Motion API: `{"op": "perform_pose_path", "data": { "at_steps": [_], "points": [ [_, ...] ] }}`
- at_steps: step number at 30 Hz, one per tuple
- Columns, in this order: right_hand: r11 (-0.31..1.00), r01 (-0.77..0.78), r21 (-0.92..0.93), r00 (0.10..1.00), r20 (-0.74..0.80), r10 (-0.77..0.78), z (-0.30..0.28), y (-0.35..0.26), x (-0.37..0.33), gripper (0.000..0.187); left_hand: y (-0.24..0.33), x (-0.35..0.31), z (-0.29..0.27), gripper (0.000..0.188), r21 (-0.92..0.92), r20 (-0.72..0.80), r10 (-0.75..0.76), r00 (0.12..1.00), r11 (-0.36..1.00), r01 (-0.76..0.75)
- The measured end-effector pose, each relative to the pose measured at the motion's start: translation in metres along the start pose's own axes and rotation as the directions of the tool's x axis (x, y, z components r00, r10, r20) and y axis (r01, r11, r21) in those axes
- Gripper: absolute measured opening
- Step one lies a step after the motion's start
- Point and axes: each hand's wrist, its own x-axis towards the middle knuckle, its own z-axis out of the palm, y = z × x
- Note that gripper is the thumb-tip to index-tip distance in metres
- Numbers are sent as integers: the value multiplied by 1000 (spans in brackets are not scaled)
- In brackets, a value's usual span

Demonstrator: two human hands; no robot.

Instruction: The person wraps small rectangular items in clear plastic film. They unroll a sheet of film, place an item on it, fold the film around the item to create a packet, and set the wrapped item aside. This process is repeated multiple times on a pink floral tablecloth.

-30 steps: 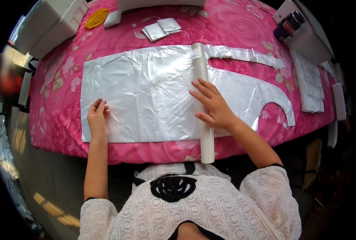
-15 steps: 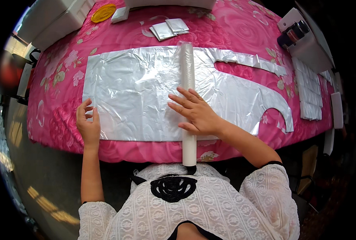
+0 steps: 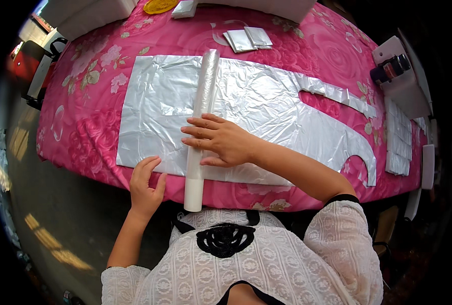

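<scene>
A thin, shiny plastic apron lies spread on the table, its body to the left and its cut-out neck and strap end to the right. Across it rests a long roll wound with clear film, its bare white end sticking out over the near table edge. My right hand lies flat on the roll with fingers stretched to the left, gripping nothing. At the apron's near left edge is my left hand, fingers apart and curved, the fingertips close to or touching the plastic.
Small folded silvery packets lie beyond the apron, and stacked folded packets on the right. A dark bottle sits by a white box. A yellow dish and white foam boxes stand at the back. Pink flowered cloth covers the table.
Under my right hand the roll has shifted left across the apron and tilted slightly. My left hand has moved right and nearer to me. The whole view has turned a little.
</scene>
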Motion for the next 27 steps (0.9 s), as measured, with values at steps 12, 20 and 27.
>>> {"op": "perform_pose_path", "data": {
  "at_steps": [12, 20, 27],
  "points": [
    [971, -234, 55, 883, -405, 236, 87, -20, 168, 23, 7, -28, -7, 65, 310, 0, -358, 934, 888, 340],
    [783, -495, 377, 488, -624, 610, 97, -31, 144, 67, -6, -27, -27, 46, -229, 292, -588, 754, 722, 653],
    [-257, 246, 935, 700, 12, 714, 9, -49, 99, 86, 29, -16, -16, 67, -774, 621, -125, 774, 58, 630]
  ]
}}
